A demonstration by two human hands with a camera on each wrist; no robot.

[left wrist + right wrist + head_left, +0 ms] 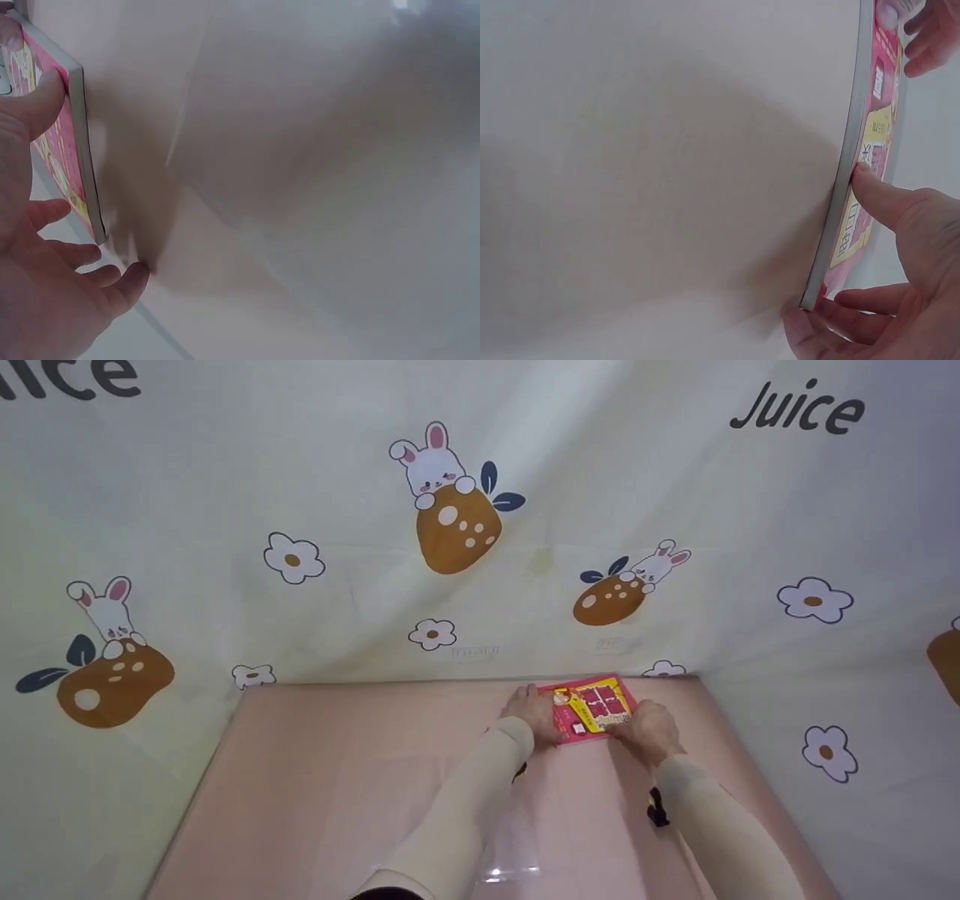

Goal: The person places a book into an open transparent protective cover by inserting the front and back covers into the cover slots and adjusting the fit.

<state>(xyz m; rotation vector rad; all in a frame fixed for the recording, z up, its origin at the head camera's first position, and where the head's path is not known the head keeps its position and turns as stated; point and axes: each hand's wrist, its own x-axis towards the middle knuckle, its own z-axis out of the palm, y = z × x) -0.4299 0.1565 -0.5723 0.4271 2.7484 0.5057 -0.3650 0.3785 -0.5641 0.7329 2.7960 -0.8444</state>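
A pink-and-yellow book with printed characters lies near the table's far edge, right of centre. In the head view, my left hand grips its left side. The left wrist view shows that hand with its thumb on the cover near a corner and the other fingers spread along the side. My right hand holds the book's right side. Seen from the right wrist, the thumb of this hand presses the cover and its fingers curl round a corner. The pale page edge faces me.
A pink tabletop spreads beneath both arms. On it, partly behind the left forearm, lies a clear plastic sheet or case. A pale cloth printed with rabbits and flowers hangs behind and at both sides.
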